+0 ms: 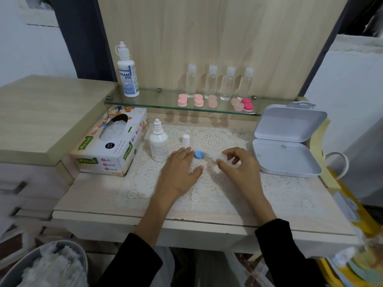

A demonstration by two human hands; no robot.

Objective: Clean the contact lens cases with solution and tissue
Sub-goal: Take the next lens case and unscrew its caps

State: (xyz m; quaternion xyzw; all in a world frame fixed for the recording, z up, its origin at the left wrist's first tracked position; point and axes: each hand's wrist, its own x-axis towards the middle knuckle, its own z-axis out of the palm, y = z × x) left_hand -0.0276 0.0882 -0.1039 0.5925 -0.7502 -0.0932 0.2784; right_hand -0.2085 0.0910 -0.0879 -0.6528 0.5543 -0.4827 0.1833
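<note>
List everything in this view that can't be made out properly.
All in the head view:
1. The clear piece pinched by the right hand is see-through and half covered by fingers, so it could be a lid or the case.
2. Whether anything lies under the left hand, beside the blue cap, is hidden by the palm.
3. The print on the small bottle is too small to read.
4. The bin is cut off by the bottom-left edge.
5. Items at the lower right are blurred.

Left hand (179, 172) is lying palm down, fingers straight, pointing toward 1 o'clock. Right hand (238, 165) is curling its fingertips toward 10 o'clock — pinching a small clear piece (222, 157). Both forearms are converging toward 12.
</note>
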